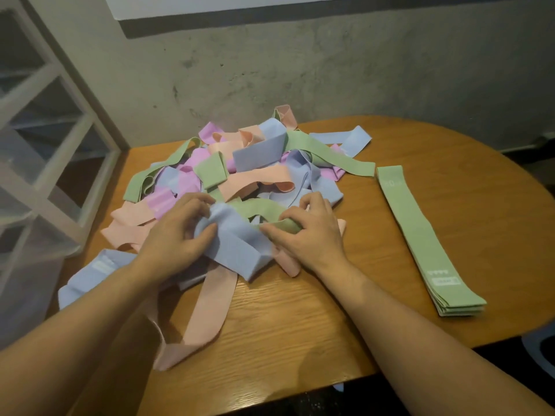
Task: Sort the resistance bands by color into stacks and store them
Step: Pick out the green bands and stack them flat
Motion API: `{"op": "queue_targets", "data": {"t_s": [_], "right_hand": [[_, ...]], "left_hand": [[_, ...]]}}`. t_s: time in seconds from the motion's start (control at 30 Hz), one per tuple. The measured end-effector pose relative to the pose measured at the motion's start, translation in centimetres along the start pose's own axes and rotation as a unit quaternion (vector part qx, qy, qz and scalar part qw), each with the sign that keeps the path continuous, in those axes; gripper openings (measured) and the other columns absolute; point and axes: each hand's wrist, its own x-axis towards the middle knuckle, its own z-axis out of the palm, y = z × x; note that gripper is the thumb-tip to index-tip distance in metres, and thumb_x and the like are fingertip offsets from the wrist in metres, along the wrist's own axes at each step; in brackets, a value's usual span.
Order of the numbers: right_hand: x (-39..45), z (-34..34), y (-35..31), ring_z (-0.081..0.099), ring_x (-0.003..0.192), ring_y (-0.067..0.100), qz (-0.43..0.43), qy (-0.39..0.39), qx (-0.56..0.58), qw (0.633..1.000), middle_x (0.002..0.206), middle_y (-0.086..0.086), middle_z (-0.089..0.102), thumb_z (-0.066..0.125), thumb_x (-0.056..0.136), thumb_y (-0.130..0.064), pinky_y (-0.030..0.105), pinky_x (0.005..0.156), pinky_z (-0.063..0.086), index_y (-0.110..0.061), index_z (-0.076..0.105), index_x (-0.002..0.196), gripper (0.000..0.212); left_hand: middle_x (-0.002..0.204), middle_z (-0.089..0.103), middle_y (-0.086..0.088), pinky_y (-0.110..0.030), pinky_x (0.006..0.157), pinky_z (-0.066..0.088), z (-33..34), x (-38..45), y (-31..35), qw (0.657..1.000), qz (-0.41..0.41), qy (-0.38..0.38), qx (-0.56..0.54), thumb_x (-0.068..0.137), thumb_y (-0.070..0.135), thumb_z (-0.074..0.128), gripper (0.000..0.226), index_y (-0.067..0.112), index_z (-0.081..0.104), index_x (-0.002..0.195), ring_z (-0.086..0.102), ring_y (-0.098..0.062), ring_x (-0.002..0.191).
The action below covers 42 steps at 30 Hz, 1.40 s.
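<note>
A tangled pile of resistance bands point(240, 163) in green, blue, pink and peach covers the left and middle of the wooden table point(300, 310). A neat stack of flat green bands point(420, 235) lies to the right of the pile. At the pile's near edge my left hand point(177, 235) grips a blue band point(237, 247). Just right of it my right hand point(312, 232) pinches a green band point(267, 210) that runs back into the pile. A long peach band point(210, 307) trails toward the table's front edge.
A white-framed translucent drawer unit point(45, 145) stands at the left, close to the table. A grey concrete wall point(330, 70) rises right behind the pile. The table's rounded edge curves away at the right, with dark floor beyond.
</note>
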Motion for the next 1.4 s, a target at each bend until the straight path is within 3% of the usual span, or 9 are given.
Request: {"op": "queue_targets", "data": {"t_s": [0.17,0.33,0.47,0.57,0.7,0.9,1.07,1.23,1.4], "right_hand": [[0.3,0.1,-0.1,0.051,0.107,0.009,0.008,-0.059,0.063,0.996,0.109,-0.015,0.061,0.073,0.083,-0.054,0.034,0.094,0.040,-0.029,0.060,0.062,0.035],[0.2,-0.8,0.1,0.043,0.059,0.002,0.124,0.015,0.276,0.953,0.057,-0.015,0.046,0.069,0.093,-0.014,0.021,0.061,0.037,-0.022,0.041,0.060,0.044],[0.6,-1.5,0.6,0.041,0.061,0.011,0.170,0.084,0.342,0.921,0.063,-0.002,0.040,0.068,0.092,-0.023,0.031,0.056,0.040,-0.026,0.041,0.068,0.037],[0.7,-1.6,1.4,0.051,0.071,0.022,0.209,0.112,0.367,0.899,0.078,0.001,0.052,0.065,0.084,-0.041,0.050,0.064,0.049,-0.035,0.047,0.079,0.019],[0.7,-1.9,0.9,0.055,0.067,0.002,0.169,0.120,0.348,0.914,0.090,-0.011,0.058,0.054,0.099,-0.016,0.028,0.063,0.047,-0.036,0.054,0.117,0.026],[0.1,-1.2,-0.3,0.053,0.097,-0.003,0.107,-0.007,0.179,0.978,0.107,-0.014,0.055,0.074,0.080,-0.060,0.014,0.078,0.042,-0.040,0.068,0.113,0.040],[0.2,-0.2,-0.3,0.050,0.088,0.015,0.028,-0.040,0.014,0.999,0.090,-0.003,0.045,0.079,0.082,-0.045,0.031,0.075,0.044,-0.020,0.065,0.083,0.028],[0.2,-0.5,0.4,0.055,0.085,0.008,0.067,0.016,0.132,0.989,0.087,-0.012,0.055,0.071,0.089,-0.025,0.038,0.082,0.046,-0.024,0.047,0.063,0.035],[0.2,-1.7,0.5,0.035,0.055,0.006,0.179,0.085,0.299,0.933,0.059,-0.015,0.040,0.061,0.092,-0.010,0.028,0.054,0.033,-0.023,0.039,0.072,0.033]], "left_hand": [[0.132,0.052,0.008,-0.047,0.096,0.051,-0.6,-0.3,-0.3,0.994,-0.111,0.008,-0.010,0.087,0.037,0.060,0.043,0.041,0.044,0.127,0.052,-0.021,0.122],[0.144,0.053,0.011,-0.056,0.121,0.013,-1.2,0.8,1.0,0.992,-0.007,-0.072,0.103,0.086,-0.002,0.062,0.061,0.038,0.058,0.132,0.035,-0.015,0.143],[0.126,0.058,0.010,-0.047,0.121,0.009,-1.0,1.4,1.9,0.983,0.034,-0.077,0.165,0.086,0.023,0.045,0.029,0.031,0.068,0.102,0.042,-0.011,0.129],[0.122,0.059,0.010,-0.047,0.120,0.014,-0.4,1.8,2.1,0.980,0.005,-0.069,0.186,0.089,0.043,0.030,0.040,0.028,0.067,0.084,0.045,-0.007,0.121],[0.105,0.052,0.020,-0.050,0.117,0.019,0.5,2.6,3.7,0.969,-0.021,-0.069,0.236,0.094,0.072,0.020,0.070,0.028,0.071,0.075,0.044,-0.002,0.110],[0.131,0.049,-0.006,-0.052,0.106,0.033,2.0,2.7,4.0,0.954,0.043,-0.006,0.296,0.088,0.053,0.067,0.048,0.031,0.053,0.128,0.046,-0.029,0.121],[0.160,0.037,-0.009,-0.066,0.116,0.018,1.7,2.5,3.2,0.919,0.141,-0.040,0.366,0.092,0.041,0.061,0.053,0.033,0.052,0.144,0.028,-0.039,0.149],[0.155,0.044,0.005,-0.065,0.120,0.011,1.8,2.3,2.4,0.937,0.048,-0.089,0.335,0.096,0.041,0.056,0.052,0.038,0.043,0.146,0.034,-0.022,0.148],[0.142,0.052,0.009,-0.061,0.121,0.011,2.0,2.3,2.2,0.965,-0.048,-0.051,0.253,0.097,0.058,0.034,0.047,0.034,0.058,0.130,0.043,-0.015,0.136]]}}
